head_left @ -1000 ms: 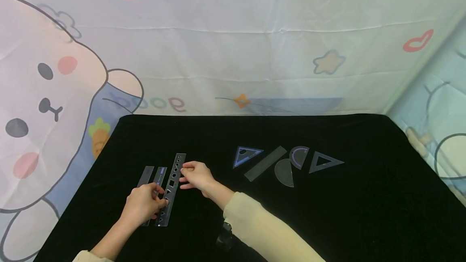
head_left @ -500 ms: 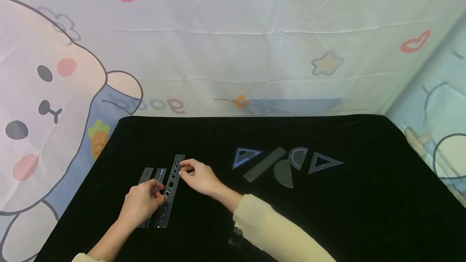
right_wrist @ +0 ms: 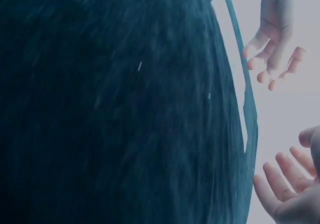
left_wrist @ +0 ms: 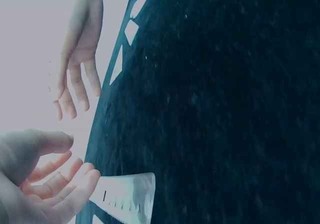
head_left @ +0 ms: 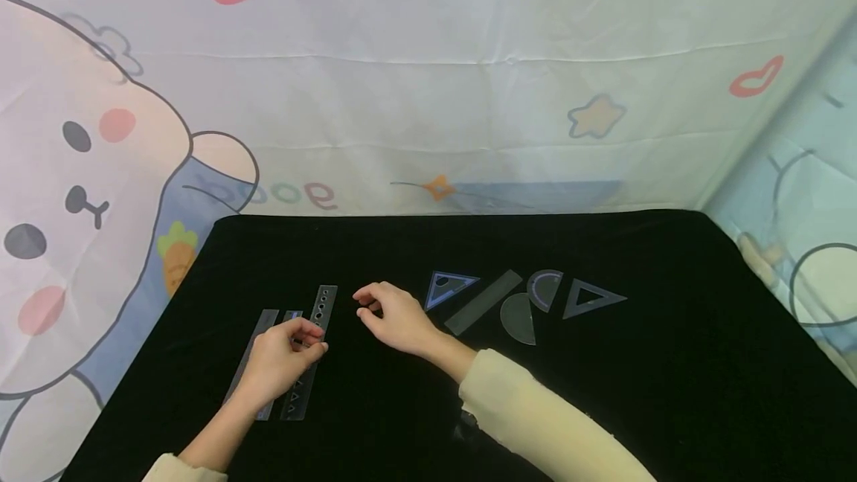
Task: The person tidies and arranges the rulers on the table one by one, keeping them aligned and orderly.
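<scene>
Three clear straight rulers lie side by side at the left of the black cloth: a plain one [head_left: 263, 324], a blue-marked one [head_left: 265, 413] and a stencil ruler [head_left: 298, 402] with cut-out shapes. My left hand [head_left: 276, 359] hovers over them, fingers loosely bent and holding nothing, covering their middle parts. To its right, my right hand [head_left: 399, 320] is apart from the stencil ruler, with relaxed fingers and nothing in them. In the left wrist view, a ruler end [left_wrist: 131, 194] shows beyond the left fingers. The right wrist view shows a pale ruler [right_wrist: 232, 58] lying past the right hand [right_wrist: 292, 189].
Right of the hands lie a blue-edged set square [head_left: 463, 287], another straight ruler [head_left: 483, 303], two half-round protractors, one purple-marked [head_left: 545, 291] and one plain [head_left: 518, 322], and a clear set square [head_left: 592, 309]. A printed curtain [head_left: 428, 95] hangs behind the black-covered table [head_left: 669, 393].
My right hand has left the stencil ruler's upper edge and moved right. My left hand has shifted slightly right and up, over the stencil ruler. The rulers keep their places.
</scene>
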Tool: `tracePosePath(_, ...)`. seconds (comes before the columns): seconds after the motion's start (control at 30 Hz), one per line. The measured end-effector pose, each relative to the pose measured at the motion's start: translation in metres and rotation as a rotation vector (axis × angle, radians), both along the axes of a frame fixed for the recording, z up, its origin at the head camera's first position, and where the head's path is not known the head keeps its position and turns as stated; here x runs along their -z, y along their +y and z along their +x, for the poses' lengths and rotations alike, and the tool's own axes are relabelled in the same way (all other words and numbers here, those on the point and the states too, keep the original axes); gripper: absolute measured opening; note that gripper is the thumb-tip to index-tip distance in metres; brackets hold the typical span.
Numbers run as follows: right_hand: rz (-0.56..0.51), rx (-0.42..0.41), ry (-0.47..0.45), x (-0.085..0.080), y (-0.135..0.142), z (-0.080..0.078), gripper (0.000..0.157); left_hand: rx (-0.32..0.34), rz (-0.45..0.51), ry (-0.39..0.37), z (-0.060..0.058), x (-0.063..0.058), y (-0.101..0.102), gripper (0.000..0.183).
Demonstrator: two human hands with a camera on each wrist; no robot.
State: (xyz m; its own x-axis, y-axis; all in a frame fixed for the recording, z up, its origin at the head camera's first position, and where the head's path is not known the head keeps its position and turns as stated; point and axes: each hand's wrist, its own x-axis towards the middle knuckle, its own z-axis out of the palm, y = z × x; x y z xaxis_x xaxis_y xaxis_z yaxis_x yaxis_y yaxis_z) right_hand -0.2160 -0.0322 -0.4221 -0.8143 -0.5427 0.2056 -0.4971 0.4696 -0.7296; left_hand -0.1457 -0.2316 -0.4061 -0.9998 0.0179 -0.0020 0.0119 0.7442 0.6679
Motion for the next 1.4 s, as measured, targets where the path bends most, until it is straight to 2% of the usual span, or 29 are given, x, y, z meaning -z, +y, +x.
tracePosePath(0.37,0.152,0.053,0.116,-0.002,0.038,-0.018,0.024,0.007,0.155,-0.077,-0.007,0.001,0.025,0.019)
tracePosePath(0.67,0.246,0.104,0.197,-0.001,0.072,-0.031,0.023,0.041,0.302,-0.121,-0.011,0.004,0.051,0.023)
tracePosePath(0.87,0.264,0.137,0.201,-0.001,0.092,-0.038,0.023,0.04,0.419,-0.18,-0.01,0.007,0.069,0.028)
tracePosePath(1.13,0.3,0.184,0.229,0.001,0.119,-0.045,0.024,0.079,0.455,-0.19,-0.011,0.01,0.089,0.03)
tracePosePath(1.27,0.307,0.207,0.255,0.004,0.132,-0.049,0.023,0.11,0.484,-0.218,-0.014,0.01,0.097,0.032)
tracePosePath(1.4,0.36,0.234,0.243,0.003,0.143,-0.052,0.025,0.137,0.494,-0.246,-0.016,0.01,0.105,0.035)
